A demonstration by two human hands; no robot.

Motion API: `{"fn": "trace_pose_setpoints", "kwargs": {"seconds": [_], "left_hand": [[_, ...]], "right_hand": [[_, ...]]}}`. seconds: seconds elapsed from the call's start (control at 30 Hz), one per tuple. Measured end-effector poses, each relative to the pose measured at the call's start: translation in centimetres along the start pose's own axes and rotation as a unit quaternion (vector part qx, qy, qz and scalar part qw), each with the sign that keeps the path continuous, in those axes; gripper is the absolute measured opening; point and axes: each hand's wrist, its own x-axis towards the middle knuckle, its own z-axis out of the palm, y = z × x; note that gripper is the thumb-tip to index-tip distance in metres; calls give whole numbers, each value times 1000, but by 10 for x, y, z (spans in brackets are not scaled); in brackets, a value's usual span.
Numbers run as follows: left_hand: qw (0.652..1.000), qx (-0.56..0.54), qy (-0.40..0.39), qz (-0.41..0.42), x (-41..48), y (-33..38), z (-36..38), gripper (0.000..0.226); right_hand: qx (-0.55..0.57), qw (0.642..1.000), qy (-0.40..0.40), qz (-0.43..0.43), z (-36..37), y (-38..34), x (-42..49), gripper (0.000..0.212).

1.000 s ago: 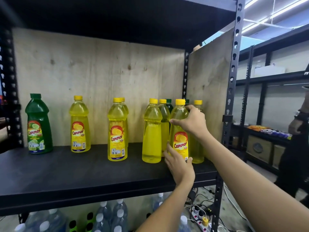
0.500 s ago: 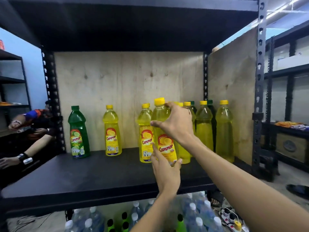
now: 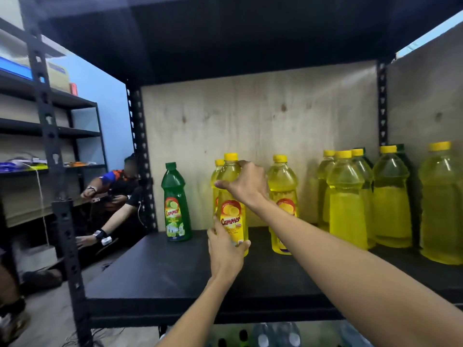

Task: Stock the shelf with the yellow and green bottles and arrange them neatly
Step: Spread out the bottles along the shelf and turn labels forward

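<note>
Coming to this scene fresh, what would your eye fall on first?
The yellow bottle gripped in both hands over the black shelf: the right hand round its shoulder, the left hand at its base. A lone green bottle stands left of it, and a cluster of yellow bottles crowds the right end.

Your right hand point(image 3: 246, 185) grips the yellow bottle point(image 3: 231, 216) high (arm reaching in from the right); your left hand point(image 3: 225, 249) clasps its base.
</note>
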Motion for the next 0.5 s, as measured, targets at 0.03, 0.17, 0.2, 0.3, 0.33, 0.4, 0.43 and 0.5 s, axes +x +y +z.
{"fn": "trace_pose_setpoints", "kwargs": {"seconds": [0.03, 0.17, 0.2, 0.3, 0.33, 0.4, 0.43, 0.5], "left_hand": [[1000, 3, -3, -1, 6, -6, 0, 112], [1000, 20, -13, -6, 24, -23, 1, 113], [1000, 23, -13, -7, 26, -26, 2, 113], [1000, 22, -10, -8, 31, -31, 5, 113], [1000, 19, -9, -8, 32, -33, 6, 113], [1000, 14, -7, -8, 33, -35, 7, 112], [1000, 14, -5, -7, 33, -36, 8, 112], [1000, 21, 1, -7, 32, -37, 8, 112]], "right_hand": [[3, 1000, -3, 6, 9, 1, 3, 68], [3, 1000, -14, 9, 37, 3, 12, 64], [2, 1000, -18, 9, 43, 4, 14, 63], [-4, 999, -31, 15, 53, 5, 19, 61], [-4, 999, -33, 14, 56, 5, 22, 61], [-4, 999, -34, 15, 59, 6, 24, 63], [-3, 999, -34, 18, 60, 6, 24, 64], [-1, 999, -35, 17, 61, 8, 23, 66]]}}
